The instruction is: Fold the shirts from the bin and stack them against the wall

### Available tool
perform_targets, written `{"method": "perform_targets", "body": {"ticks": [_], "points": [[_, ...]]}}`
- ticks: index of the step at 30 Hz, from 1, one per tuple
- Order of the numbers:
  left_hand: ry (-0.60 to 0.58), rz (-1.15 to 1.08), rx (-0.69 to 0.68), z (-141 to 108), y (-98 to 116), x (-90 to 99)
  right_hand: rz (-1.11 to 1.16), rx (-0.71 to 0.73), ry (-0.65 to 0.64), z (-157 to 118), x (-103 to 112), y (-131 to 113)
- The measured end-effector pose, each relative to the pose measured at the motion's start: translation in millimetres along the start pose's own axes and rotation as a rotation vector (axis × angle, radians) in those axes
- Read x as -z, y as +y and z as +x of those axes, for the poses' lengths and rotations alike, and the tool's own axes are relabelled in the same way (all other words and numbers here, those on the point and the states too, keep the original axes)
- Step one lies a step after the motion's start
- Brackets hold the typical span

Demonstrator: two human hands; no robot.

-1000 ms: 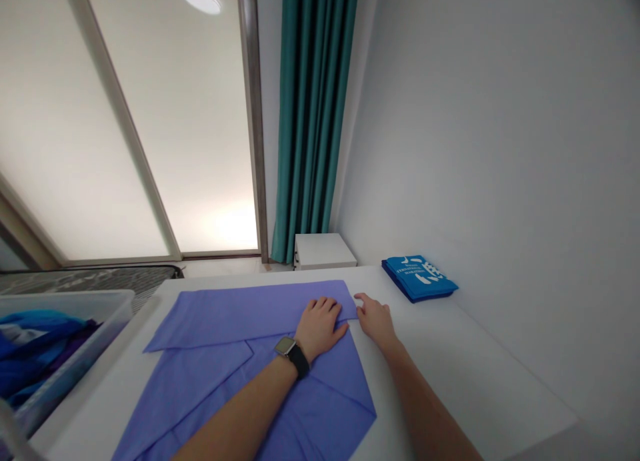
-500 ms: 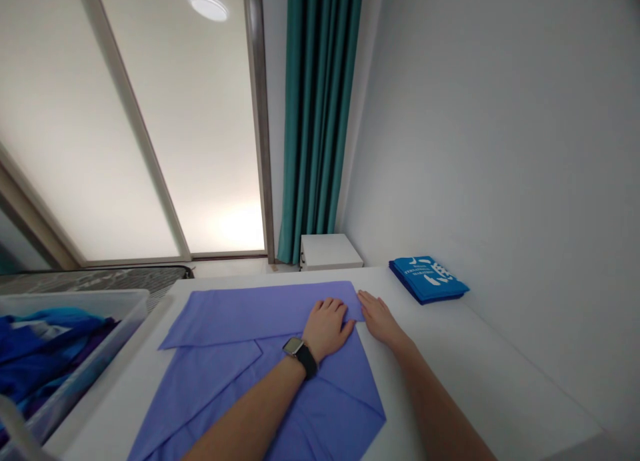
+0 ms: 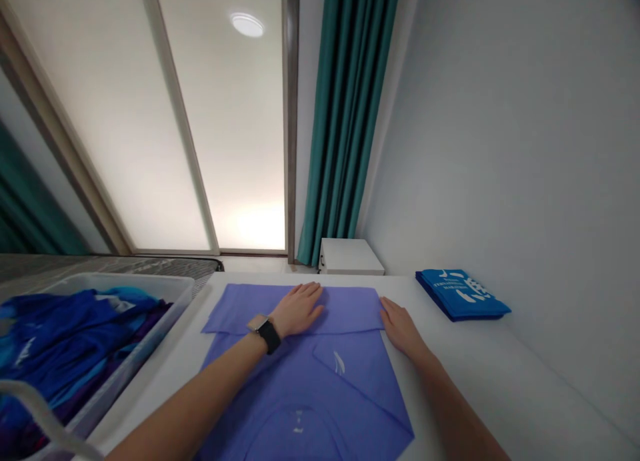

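A purple T-shirt (image 3: 345, 398) lies on the white table, its far end turned over into a wide flat band. Its neckline and a small pale logo face up toward me. My left hand (image 3: 297, 309), with a black-strapped watch (image 3: 265, 331) on the wrist, rests flat on the folded band, fingers stretched out. At the band's right edge, my right hand (image 3: 400, 324) touches the cloth with its fingers extended and its side against the table.
A clear plastic bin (image 3: 183, 291) on the left holds crumpled blue and purple clothes (image 3: 85, 334). Folded blue clothing (image 3: 463, 293) with white print lies at the right by the wall. Beyond the table (image 3: 165, 381) stands a white cabinet (image 3: 350, 256).
My left hand has slid leftward along the folded band, away from my right hand. The right hand stays at the band's right edge. The head view has turned left.
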State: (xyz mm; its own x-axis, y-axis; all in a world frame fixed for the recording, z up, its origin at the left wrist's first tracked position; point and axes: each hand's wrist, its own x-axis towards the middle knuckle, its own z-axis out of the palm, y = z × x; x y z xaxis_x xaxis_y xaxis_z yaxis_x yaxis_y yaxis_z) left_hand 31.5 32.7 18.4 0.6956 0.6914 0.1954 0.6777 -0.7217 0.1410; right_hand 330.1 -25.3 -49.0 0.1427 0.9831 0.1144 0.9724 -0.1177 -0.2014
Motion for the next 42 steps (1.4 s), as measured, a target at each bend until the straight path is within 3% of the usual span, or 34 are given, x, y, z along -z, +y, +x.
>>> {"method": "perform_targets", "body": {"ticks": [5,9,14,18,22,24,29,38,42], "points": [[-0.058,0.066,0.161,-56,-57,0.8,-0.082,0.014,-0.039,2,-7,3],[-0.063,0.084,0.281,-82,-74,-4.0,-0.108,0.022,-0.053,4,-11,5],[-0.021,0.086,0.276,-87,-75,-12.4,-0.105,0.020,-0.059,7,-13,12],[-0.030,0.108,0.269,-86,-76,-14.6,-0.111,0.019,0.008,7,-5,6],[-0.025,0.118,0.275,-86,-77,-16.0,-0.192,0.112,0.105,7,6,-29],[-0.022,0.118,0.274,-86,-77,-16.4,-0.184,0.168,0.059,10,8,-52],[-0.024,0.108,0.268,-85,-77,-15.3,-0.156,0.067,-0.086,23,-2,-86],[-0.009,0.108,0.301,-82,-62,-17.5,-0.160,0.051,-0.077,20,-17,-70],[-0.011,0.100,0.320,-84,-68,-12.0,-0.164,0.059,-0.078,19,-16,-57]]}}
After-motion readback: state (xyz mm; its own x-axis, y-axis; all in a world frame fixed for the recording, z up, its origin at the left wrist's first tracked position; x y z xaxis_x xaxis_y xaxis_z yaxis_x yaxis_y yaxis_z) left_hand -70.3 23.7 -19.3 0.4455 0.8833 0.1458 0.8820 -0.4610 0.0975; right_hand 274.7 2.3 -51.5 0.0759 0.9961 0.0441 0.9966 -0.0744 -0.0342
